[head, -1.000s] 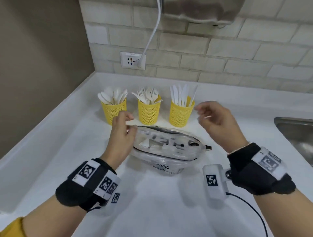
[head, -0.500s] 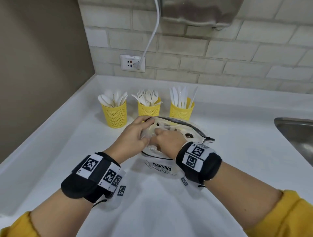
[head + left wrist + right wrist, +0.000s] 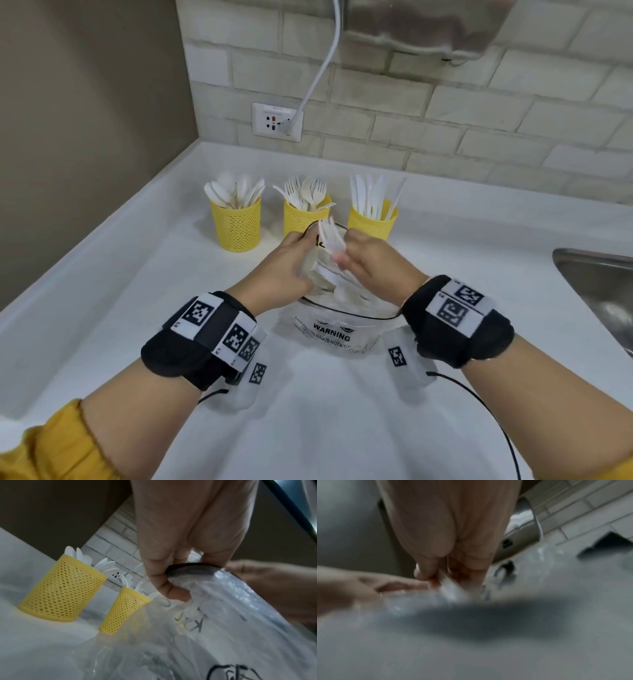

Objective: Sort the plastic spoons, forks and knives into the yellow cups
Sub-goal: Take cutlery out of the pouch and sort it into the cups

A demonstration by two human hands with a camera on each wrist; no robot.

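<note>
Three yellow mesh cups stand in a row at the back: the spoon cup (image 3: 235, 224), the fork cup (image 3: 301, 216) and the knife cup (image 3: 372, 221). A clear plastic bag (image 3: 334, 330) of white cutlery lies in front of them. My left hand (image 3: 286, 265) pinches the bag's black-rimmed mouth (image 3: 188, 568) and holds it open. My right hand (image 3: 364, 265) grips a white plastic fork (image 3: 330, 236), tines up, just above the bag's mouth. In the right wrist view the fork's handle (image 3: 448, 586) shows blurred between the fingers.
A steel sink (image 3: 603, 284) is set into the white counter (image 3: 102, 308) at the right. A wall socket (image 3: 276, 121) with a white cord sits on the brick wall behind the cups. A brown wall bounds the left side.
My right hand went from above the knife cup into the bag and has now come up out of it holding a fork. My left hand stayed on the bag's mouth.
</note>
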